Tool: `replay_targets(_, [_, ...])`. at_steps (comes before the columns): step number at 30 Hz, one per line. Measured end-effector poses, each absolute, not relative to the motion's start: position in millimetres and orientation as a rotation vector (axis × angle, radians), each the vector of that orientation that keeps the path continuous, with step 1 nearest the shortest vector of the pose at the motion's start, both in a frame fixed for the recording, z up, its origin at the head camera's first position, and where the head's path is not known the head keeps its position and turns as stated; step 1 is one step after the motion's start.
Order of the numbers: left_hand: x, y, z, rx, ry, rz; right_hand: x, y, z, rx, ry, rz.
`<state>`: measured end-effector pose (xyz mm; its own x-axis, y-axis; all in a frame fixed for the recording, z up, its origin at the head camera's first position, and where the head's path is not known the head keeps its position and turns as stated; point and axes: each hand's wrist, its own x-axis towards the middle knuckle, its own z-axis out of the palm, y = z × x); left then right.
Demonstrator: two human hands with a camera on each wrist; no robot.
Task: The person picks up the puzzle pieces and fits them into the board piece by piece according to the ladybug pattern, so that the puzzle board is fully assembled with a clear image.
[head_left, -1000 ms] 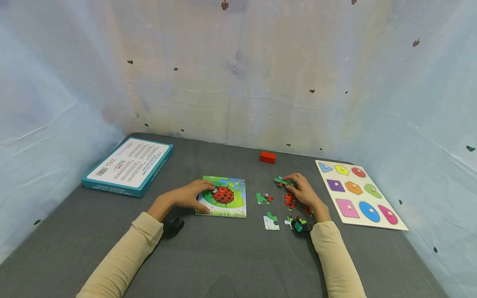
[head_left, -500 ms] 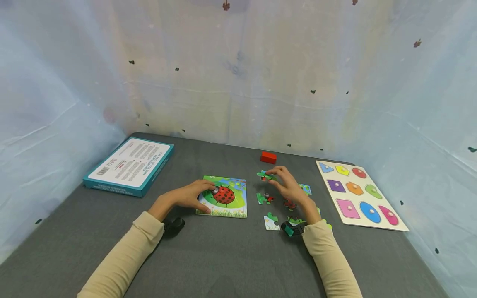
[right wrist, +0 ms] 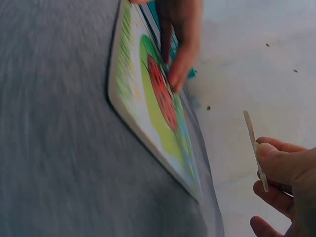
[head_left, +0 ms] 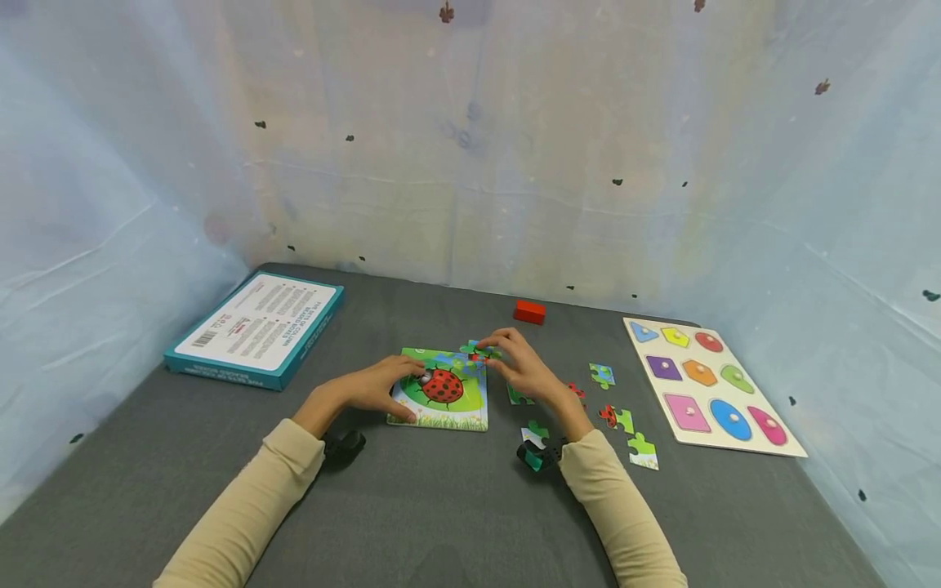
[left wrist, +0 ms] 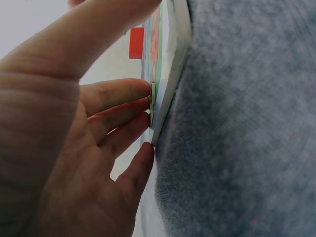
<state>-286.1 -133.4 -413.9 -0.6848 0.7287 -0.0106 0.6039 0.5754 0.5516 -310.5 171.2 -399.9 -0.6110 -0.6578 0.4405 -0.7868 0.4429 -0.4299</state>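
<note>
The right hand [head_left: 524, 371] pinches a puzzle piece [head_left: 470, 349] at the two-o'clock corner of the ladybug board [head_left: 459, 412], which lies toward eight o'clock, while the left hand [head_left: 370, 385] rests loosely extended, gripping nothing, on its nine-o'clock side.

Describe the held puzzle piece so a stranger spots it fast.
On the grey table, find the ladybug board. In the head view, at its upper right corner, the right hand pinches the puzzle piece. Unlike other loose pieces, lying on the table, it is held.
</note>
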Motion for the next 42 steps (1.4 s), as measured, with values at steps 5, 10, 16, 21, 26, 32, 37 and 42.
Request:
replay_targets(5, [-285,-133,-412,1.107,2.564,0.783,-310,153,-403,1.308,-2.457,0.897])
replay_targets(10, [-284,-133,-412,1.105,2.569,0.778,-313,139,-408,1.311,-2.481,0.862])
replay_targets(16, [-283,-132,-412,1.095,2.571,0.771,-313,128,-415,1.305,-2.522,0.834])
replay_targets(21, [-283,-132,-411,1.094,2.567,0.776,-313,122,-420,1.259,-2.576,0.818])
replay_targets(26, [-282,-132,-411,1.097,2.562,0.798,-314,118,-423,1.212,-2.642,0.761])
replay_targets(32, [-282,-132,-411,1.102,2.562,0.811,-315,114,-424,1.179,-2.678,0.705])
replay_targets(37, [-281,-132,-409,1.099,2.568,0.793,-314,111,-426,1.133,-2.714,0.663])
replay_targets(42, [-281,-131,-409,1.085,2.572,0.768,-313,110,-427,1.126,-2.706,0.669])
